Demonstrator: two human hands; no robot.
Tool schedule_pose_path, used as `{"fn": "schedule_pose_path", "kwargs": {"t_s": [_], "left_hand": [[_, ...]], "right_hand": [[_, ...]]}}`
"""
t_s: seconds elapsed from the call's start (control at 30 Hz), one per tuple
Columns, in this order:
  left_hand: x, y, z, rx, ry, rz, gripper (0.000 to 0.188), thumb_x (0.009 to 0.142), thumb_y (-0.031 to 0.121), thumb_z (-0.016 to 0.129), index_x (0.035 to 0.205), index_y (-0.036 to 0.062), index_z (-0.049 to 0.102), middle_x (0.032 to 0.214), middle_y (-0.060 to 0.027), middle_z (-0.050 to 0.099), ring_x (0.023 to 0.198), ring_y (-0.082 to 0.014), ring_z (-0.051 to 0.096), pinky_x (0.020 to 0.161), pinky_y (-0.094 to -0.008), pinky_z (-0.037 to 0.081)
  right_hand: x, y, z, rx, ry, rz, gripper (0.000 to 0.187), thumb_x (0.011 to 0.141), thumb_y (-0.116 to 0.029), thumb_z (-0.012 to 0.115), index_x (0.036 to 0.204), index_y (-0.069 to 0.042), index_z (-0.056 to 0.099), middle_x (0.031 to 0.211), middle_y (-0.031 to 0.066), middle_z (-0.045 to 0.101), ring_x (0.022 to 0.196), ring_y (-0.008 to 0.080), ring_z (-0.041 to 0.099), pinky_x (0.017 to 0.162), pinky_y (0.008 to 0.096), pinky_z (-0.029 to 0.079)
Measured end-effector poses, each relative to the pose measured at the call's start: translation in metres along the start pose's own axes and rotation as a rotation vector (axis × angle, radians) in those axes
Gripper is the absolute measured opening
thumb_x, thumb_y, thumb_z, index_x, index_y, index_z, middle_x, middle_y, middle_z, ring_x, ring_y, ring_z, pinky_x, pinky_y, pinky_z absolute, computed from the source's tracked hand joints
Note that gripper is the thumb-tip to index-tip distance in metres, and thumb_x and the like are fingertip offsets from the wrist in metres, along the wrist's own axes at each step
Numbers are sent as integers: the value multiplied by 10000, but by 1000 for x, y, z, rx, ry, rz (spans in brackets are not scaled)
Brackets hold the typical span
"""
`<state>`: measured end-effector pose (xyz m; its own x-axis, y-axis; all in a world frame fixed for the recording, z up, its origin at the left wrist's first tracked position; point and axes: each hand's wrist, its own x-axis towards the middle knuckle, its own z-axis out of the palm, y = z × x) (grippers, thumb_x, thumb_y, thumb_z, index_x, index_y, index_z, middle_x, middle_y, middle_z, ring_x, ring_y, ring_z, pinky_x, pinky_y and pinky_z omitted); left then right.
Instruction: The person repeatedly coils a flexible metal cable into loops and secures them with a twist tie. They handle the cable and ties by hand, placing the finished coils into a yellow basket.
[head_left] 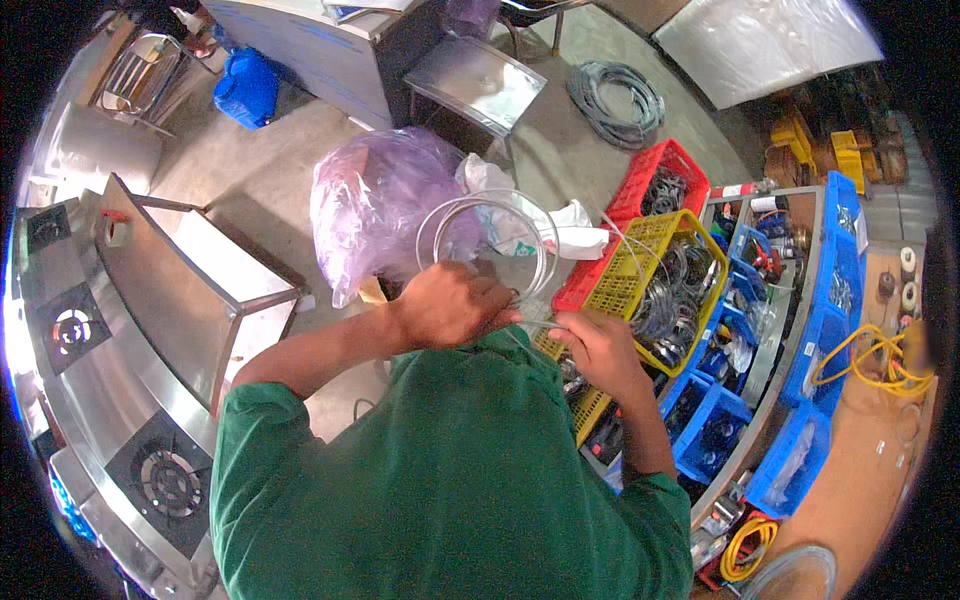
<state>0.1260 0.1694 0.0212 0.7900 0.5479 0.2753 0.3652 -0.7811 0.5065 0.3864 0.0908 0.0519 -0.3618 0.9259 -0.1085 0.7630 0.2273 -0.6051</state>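
Observation:
Before my chest I hold a loose coil of thin, whitish cable or tubing [554,256]; which of the two cannot be made out. My left hand [455,303] is closed on the lower side of the loops, its fingers curled toward the right. My right hand [600,350], a little lower and to the right, is closed on a short grey stretch running between the two hands. Its thumb lies along that stretch. Beyond the coil sits a large purplish plastic bag [365,205], partly seen through the loops.
To the right stand a yellow crate [612,287] with coiled cables, a red crate [632,187], and a rack of blue bins [718,408]. A steel stove unit [105,335] with several burners lies left, beside a metal cabinet [165,290]. Grey hose [612,105] lies coiled on the floor.

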Motion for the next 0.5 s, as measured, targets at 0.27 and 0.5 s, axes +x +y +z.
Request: {"fn": "schedule_pose_path", "kwargs": {"t_s": [0.27, 0.5], "left_hand": [[-19, -12, 13, 95, -134, 265, 394, 897, 455, 581, 863, 63, 586, 718, -73, 575, 659, -255, 622, 608, -382, 508], [-26, -33, 6, 137, -6, 132, 332, 901, 397, 601, 857, 69, 584, 696, -66, 557, 643, -250, 615, 610, -394, 501]], "right_hand": [[-15, 2, 12, 319, -239, 105, 245, 970, -238, 564, 950, 2, 612, 805, 165, 608, 762, 332, 627, 697, 397, 486], [-13, 5, 4, 280, -223, 257, 265, 992, -240, 540, 905, -1, 614, 714, 126, 583, 656, 275, 603, 643, 386, 477]]}}
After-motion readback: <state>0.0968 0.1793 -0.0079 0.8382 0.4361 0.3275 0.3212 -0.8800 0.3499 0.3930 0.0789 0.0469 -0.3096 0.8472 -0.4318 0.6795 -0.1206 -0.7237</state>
